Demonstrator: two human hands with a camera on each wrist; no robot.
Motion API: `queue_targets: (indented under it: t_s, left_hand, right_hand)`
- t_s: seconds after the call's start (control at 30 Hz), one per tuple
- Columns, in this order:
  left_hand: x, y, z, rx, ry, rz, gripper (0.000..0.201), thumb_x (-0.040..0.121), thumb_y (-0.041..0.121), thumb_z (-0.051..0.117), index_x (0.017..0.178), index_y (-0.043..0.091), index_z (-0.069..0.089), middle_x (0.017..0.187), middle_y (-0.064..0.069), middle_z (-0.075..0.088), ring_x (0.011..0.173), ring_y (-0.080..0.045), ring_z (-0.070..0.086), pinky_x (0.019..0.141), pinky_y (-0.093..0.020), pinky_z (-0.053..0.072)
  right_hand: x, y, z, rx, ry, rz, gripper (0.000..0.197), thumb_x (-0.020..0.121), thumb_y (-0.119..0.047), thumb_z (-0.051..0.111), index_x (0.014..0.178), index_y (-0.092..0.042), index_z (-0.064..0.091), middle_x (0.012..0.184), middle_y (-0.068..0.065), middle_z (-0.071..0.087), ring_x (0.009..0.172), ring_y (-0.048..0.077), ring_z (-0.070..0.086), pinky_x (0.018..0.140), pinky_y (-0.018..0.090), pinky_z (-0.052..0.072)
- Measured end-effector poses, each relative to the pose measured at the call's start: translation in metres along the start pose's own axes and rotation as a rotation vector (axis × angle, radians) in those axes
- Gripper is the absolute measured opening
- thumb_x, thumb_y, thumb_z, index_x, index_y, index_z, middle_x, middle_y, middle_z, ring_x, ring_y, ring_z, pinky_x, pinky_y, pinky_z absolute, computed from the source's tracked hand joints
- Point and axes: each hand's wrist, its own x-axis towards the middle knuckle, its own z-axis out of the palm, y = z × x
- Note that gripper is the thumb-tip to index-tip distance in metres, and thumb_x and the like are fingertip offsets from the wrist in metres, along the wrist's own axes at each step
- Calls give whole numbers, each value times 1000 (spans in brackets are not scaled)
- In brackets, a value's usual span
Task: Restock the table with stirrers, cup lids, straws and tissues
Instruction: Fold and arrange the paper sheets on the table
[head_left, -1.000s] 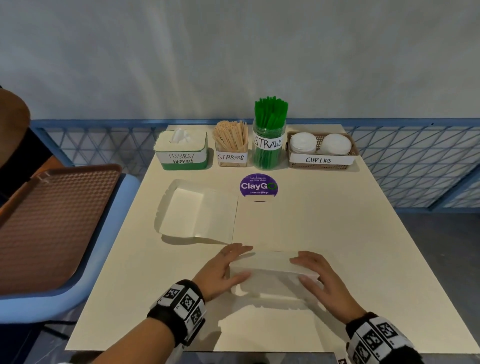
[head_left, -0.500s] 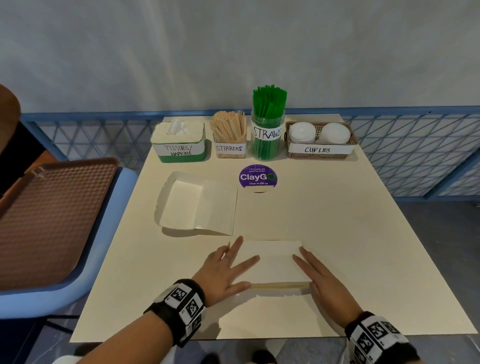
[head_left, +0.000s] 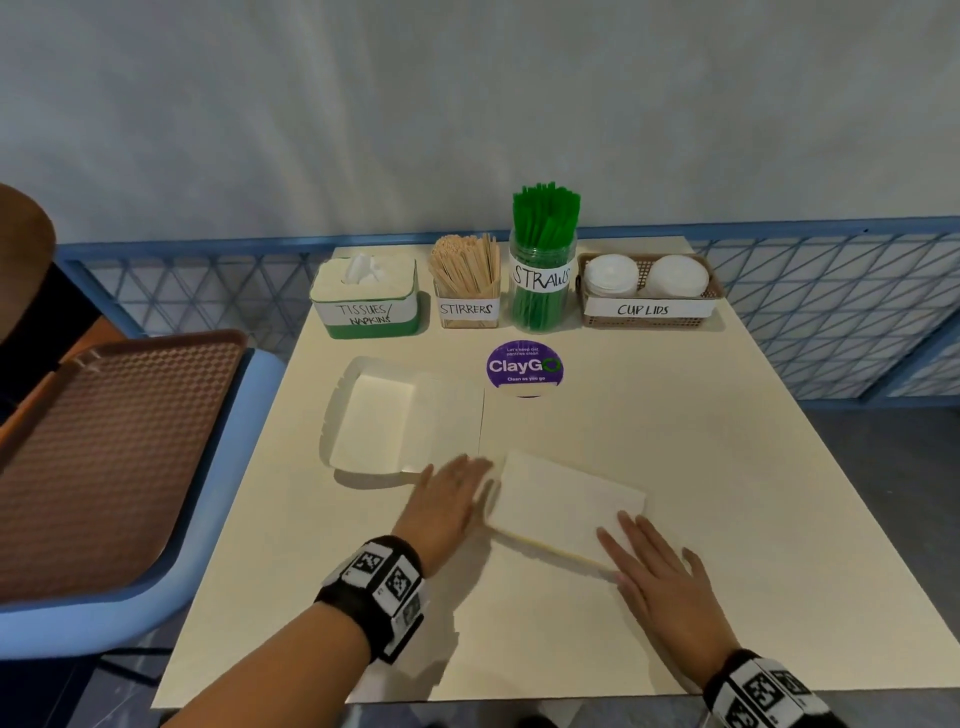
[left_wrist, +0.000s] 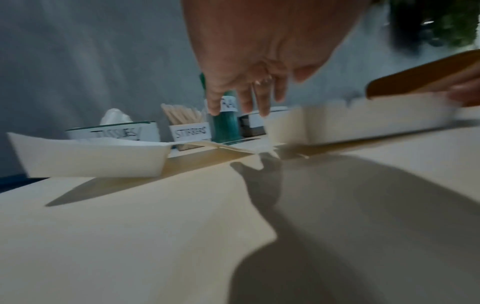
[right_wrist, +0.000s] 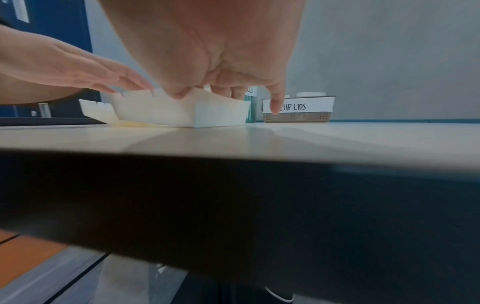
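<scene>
At the table's far edge stand a green tissue box (head_left: 363, 299), a stirrer holder (head_left: 466, 283), a jar of green straws (head_left: 543, 270) and a cup lids basket (head_left: 647, 296), all filled. A white paper box (head_left: 566, 501) lies upside down and askew near the front. My left hand (head_left: 452, 493) lies flat with straight fingers against its left edge. Flat on the box's near right corner rests my right hand (head_left: 641, 545). A second paper box (head_left: 395, 421) lies open to the left. In the right wrist view my right fingertips (right_wrist: 176, 94) touch the box top (right_wrist: 182, 111).
A brown tray (head_left: 104, 457) sits on a blue chair (head_left: 208, 597) left of the table. A purple ClayGo sticker (head_left: 524, 364) marks the table's middle. Behind runs a blue mesh railing (head_left: 831, 312) and a grey wall. The table's near edge (right_wrist: 233, 156) is by my wrists.
The white box has slid away from me and turned askew. My left hand has come off its top to its left edge; my right hand has followed to its near corner.
</scene>
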Motion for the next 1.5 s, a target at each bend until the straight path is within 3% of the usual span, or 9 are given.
queue_targets:
  t_s: [0.1, 0.23, 0.5, 0.6, 0.73, 0.87, 1.03, 1.3, 1.5]
  left_hand:
    - [19, -19, -13, 54, -10, -253, 74, 92, 5, 41, 149, 14, -4, 159, -3, -5, 147, -20, -3, 119, -42, 7]
    - [36, -36, -9, 21, -75, -361, 80, 92, 2, 45, 149, 20, -7, 158, -2, -14, 147, -21, -8, 118, -44, 7]
    - [23, -52, -7, -549, 441, -387, 44, 91, -3, 42, 132, 12, 47, 132, -8, 53, 122, -24, 49, 108, -42, 33]
    - [-2, -53, -7, -854, 602, -525, 16, 97, 9, 43, 107, 15, 55, 97, -5, 61, 90, -22, 57, 73, -30, 46]
    - [-25, -63, -1, -1093, 656, -588, 26, 98, 21, 44, 115, 5, 57, 103, -8, 63, 95, -24, 59, 77, -31, 45]
    - [-40, -67, -2, -1149, 618, -637, 21, 98, 22, 43, 115, 11, 50, 103, -5, 61, 94, -21, 58, 73, -26, 45]
    - [-54, -73, 0, -1033, 501, -612, 31, 98, 25, 42, 127, 14, 40, 107, -7, 62, 96, -25, 61, 77, -33, 50]
    - [-47, -77, -1, -439, 476, -670, 81, 80, 17, 69, 146, 16, 21, 143, -9, 22, 129, -29, 24, 104, -33, 30]
    - [-38, -99, -7, -452, 67, -668, 93, 74, 31, 76, 147, 24, 18, 148, -11, 19, 135, -29, 30, 110, -36, 32]
  right_hand:
    - [7, -2, -2, -53, 25, 81, 50, 99, -41, 7, 145, -35, 25, 147, -2, 39, 135, 12, 26, 86, 46, 49]
    - [24, -10, -5, -80, 13, 172, 53, 99, -41, 2, 139, -32, 36, 141, 2, 49, 130, 15, 31, 83, 50, 50]
    - [38, -32, -25, -65, 25, 190, 64, 95, -48, -2, 132, -24, 44, 132, 11, 57, 116, 29, 58, 97, 53, 32]
    - [57, -51, -49, 52, 100, 62, 43, 93, -41, 31, 130, -24, 46, 132, 10, 56, 116, 30, 58, 92, 53, 41]
    - [96, -88, -57, 284, 84, -201, 55, 87, -22, 58, 139, -24, 41, 148, 8, 37, 135, 29, 37, 101, 44, 41]
    - [129, -122, -49, 225, 54, -412, 80, 71, -21, 76, 138, -29, 33, 148, 10, 37, 132, 34, 41, 92, 45, 47]
    - [143, -141, -27, 1, -199, -378, 97, 79, -43, 67, 148, -37, -2, 158, -4, -7, 146, 24, -2, 115, 48, 22]
    - [141, -146, -5, 27, -202, -426, 67, 76, -32, 61, 139, -26, 40, 145, 6, 43, 129, 33, 46, 76, 53, 51]
    - [136, -136, 5, 17, -304, -417, 77, 74, -61, 5, 147, -39, 10, 158, -6, 7, 146, 21, 6, 111, 55, 17]
